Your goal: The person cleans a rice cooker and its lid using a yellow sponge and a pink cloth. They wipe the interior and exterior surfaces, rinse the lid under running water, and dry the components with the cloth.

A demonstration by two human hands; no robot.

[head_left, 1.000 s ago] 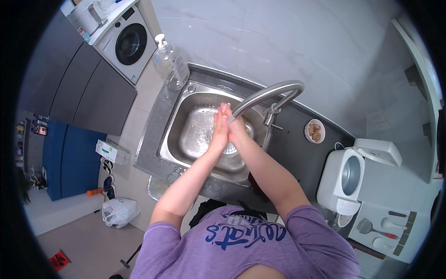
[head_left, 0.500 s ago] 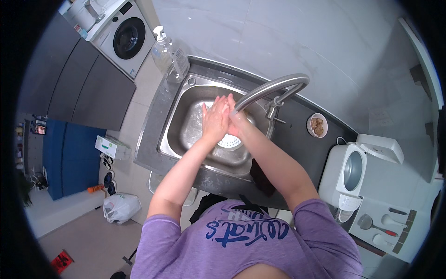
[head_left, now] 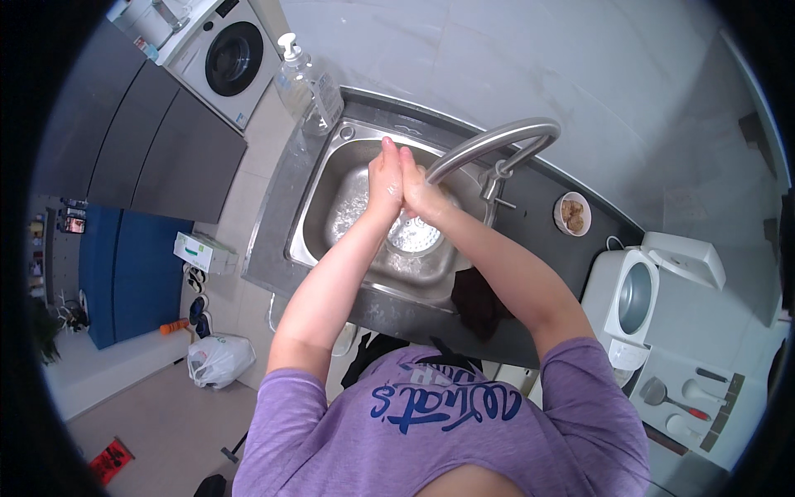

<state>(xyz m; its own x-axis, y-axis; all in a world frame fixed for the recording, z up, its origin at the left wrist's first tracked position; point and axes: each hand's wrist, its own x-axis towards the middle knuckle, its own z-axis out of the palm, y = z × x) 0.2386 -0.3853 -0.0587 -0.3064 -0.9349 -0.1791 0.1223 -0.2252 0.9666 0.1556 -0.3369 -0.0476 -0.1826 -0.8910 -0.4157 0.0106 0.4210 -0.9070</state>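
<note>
Far left, tall dark grey cabinet fronts (head_left: 141,149), flat and matte, with a blue panel (head_left: 124,273) below them. One white front-loading washing machine (head_left: 224,58), round dark door, sits at the upper left. On the floor: one small white-and-green box (head_left: 203,251), one crumpled white plastic bag (head_left: 217,360), one small orange object (head_left: 174,326). One clear plastic pump bottle (head_left: 308,87) with a white pump head stands upright at the sink's left back corner, on the dark grey countertop (head_left: 538,207); what fills it cannot be told. The sink (head_left: 331,215) is one rectangular basin of brushed stainless steel, shiny and wet-looking, with one round perforated strainer (head_left: 414,236) set in its floor. Over the basin, two bare hands meet palm to palm, fingers straight and pointing away from the person: left hand (head_left: 384,178) flat and extended, right hand (head_left: 416,190) pressed against it, neither gripping any object. Both are above the strainer, just beside the spout end of one arched brushed-metal faucet (head_left: 497,141), whose tube curves over from the right. A dark cloth (head_left: 476,302) hangs at the sink's front edge. Right of the faucet, one small round white dish (head_left: 572,214) holds brownish lumps. Farther right, one white cooker-like appliance (head_left: 633,294), lid open, shows a bare metal inner pot. At the far right, a white tray (head_left: 687,398) carries a few utensils, one with a red handle. Purple short sleeves cover the person's upper arms.
</note>
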